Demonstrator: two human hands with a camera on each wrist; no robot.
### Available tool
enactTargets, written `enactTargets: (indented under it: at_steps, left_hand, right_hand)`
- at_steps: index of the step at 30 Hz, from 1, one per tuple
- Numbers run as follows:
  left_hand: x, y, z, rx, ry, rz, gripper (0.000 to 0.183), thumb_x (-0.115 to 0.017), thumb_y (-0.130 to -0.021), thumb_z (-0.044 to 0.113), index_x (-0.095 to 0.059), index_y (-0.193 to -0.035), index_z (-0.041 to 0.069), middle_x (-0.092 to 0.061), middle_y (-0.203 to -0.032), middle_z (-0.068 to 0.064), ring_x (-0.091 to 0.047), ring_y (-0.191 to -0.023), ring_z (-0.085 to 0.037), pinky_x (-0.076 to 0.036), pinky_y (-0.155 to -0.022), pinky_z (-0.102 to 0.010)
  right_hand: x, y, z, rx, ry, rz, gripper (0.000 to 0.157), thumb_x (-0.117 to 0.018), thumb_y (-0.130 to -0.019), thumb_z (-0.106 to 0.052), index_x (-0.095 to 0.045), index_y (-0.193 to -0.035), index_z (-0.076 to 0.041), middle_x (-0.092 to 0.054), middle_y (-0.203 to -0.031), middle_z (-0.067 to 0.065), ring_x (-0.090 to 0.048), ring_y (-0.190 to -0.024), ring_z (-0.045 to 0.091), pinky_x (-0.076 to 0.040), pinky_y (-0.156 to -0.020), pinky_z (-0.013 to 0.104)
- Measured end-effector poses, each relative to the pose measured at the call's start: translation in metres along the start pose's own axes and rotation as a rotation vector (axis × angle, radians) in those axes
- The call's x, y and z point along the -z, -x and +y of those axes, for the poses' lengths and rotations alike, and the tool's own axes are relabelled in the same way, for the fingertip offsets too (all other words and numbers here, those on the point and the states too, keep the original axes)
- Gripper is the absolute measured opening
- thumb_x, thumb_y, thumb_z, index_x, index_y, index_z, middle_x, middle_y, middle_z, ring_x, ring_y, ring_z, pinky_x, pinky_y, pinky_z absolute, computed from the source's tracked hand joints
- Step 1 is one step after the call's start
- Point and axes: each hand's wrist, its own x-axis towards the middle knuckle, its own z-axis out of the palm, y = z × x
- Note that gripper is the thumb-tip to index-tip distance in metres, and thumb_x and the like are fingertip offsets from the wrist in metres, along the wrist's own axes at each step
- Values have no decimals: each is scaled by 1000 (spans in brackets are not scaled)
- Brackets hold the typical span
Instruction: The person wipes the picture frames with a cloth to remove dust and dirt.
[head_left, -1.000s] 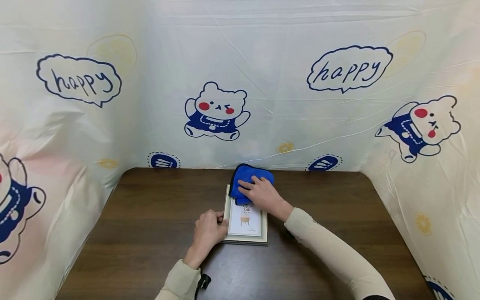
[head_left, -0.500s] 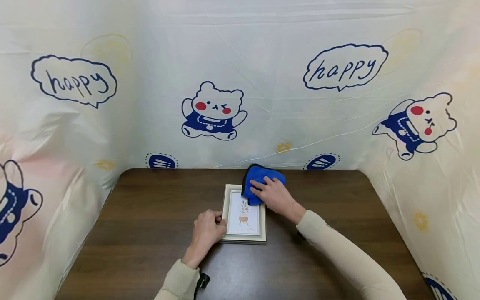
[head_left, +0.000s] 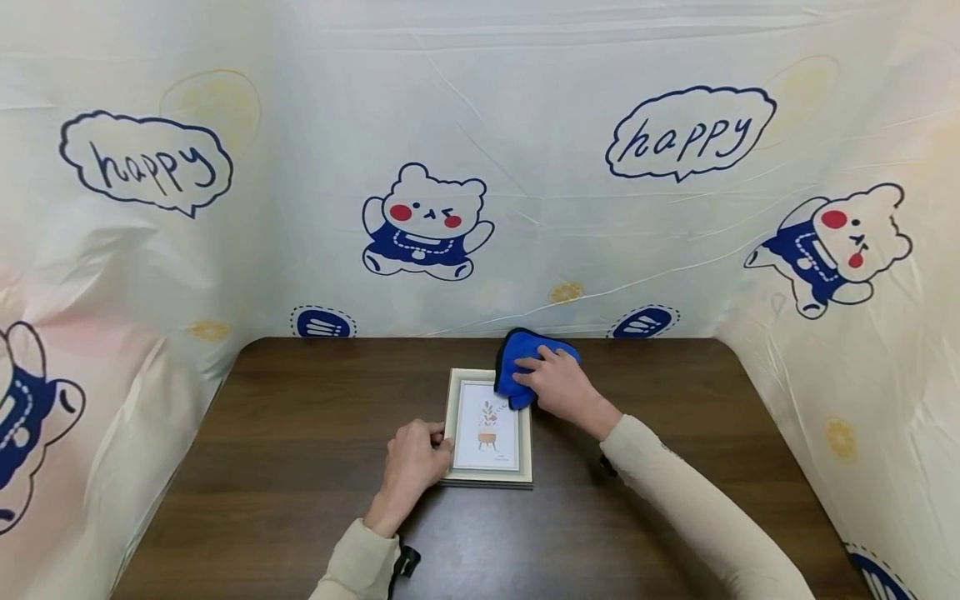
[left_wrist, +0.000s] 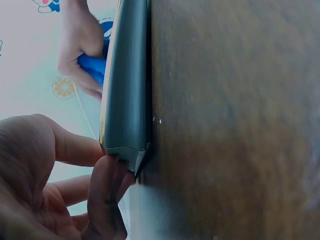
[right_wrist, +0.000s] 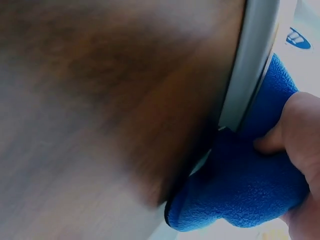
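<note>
A picture frame (head_left: 487, 425) with a cream border and a print of a potted plant lies face up on the table. In the head view my left hand (head_left: 417, 460) is at its left edge; in the left wrist view, thumb and fingers pinch the frame's side (left_wrist: 127, 80). My right hand (head_left: 568, 385) holds a blue cloth (head_left: 517, 362) with dark edging against the frame's upper right corner. The right wrist view has the cloth (right_wrist: 245, 185) bunched under the thumb and hanging over the frame's edge (right_wrist: 250, 65). My right palm is hidden.
The brown wooden table (head_left: 315, 417) extends around the frame. Behind and at both sides hangs a pale curtain (head_left: 540, 125) printed with bears and "happy" bubbles, meeting the table's back edge close beyond the cloth.
My right hand and the cloth have slid right across the frame's top to its right corner, uncovering more of the print. My left hand keeps its hold on the left edge.
</note>
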Motion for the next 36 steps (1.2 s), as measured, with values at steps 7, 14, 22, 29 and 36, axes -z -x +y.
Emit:
enactTargets:
  at_steps: [7,14,22,29,36]
  left_hand:
    - [0,-2,2,-13,-6,2,29,-78,-91,19,-83,-117,9,-76,-92,-1,-73,-89,-26,-57,-81,-55]
    - [0,0,3,3,6,1,29,-78,-91,20,-83,-117,11,-76,-93,-1,-72,-88,-27,-58,-76,-52]
    - [5,-2,4,2,-2,-7,28,-78,-91,20,-83,-117,9,-76,-91,1,-71,-83,-23,-56,-70,-47]
    - [13,-2,7,44,-6,-54,26,-77,-91,20,-84,-115,12,-74,-90,4,-68,-80,-19,-52,-65,-41]
    - [10,-2,8,53,-8,-93,22,-77,-92,19,-83,-112,10,-73,-93,1,-63,-78,-17,-47,-62,-35]
  right_hand:
    - [0,-15,12,-122,-286,32,50,-67,-91,-4,-73,-139,-18,-74,-135,8,-70,-121,34,-61,-93,49]
    - [4,-41,16,-158,-475,-16,49,-63,-92,-6,-72,-139,-15,-74,-135,8,-73,-110,30,-60,-93,49]
    - [5,-67,18,-170,-608,12,44,-65,-95,-9,-72,-137,-18,-77,-121,8,-67,-86,21,-56,-77,40]
    - [6,-83,9,-111,-590,-4,42,-65,-98,-8,-71,-139,-17,-77,-122,6,-66,-88,18,-55,-80,36]
    - [9,-88,4,-29,-492,58,43,-68,-99,-5,-72,-140,-17,-76,-130,5,-74,-100,22,-60,-86,40]
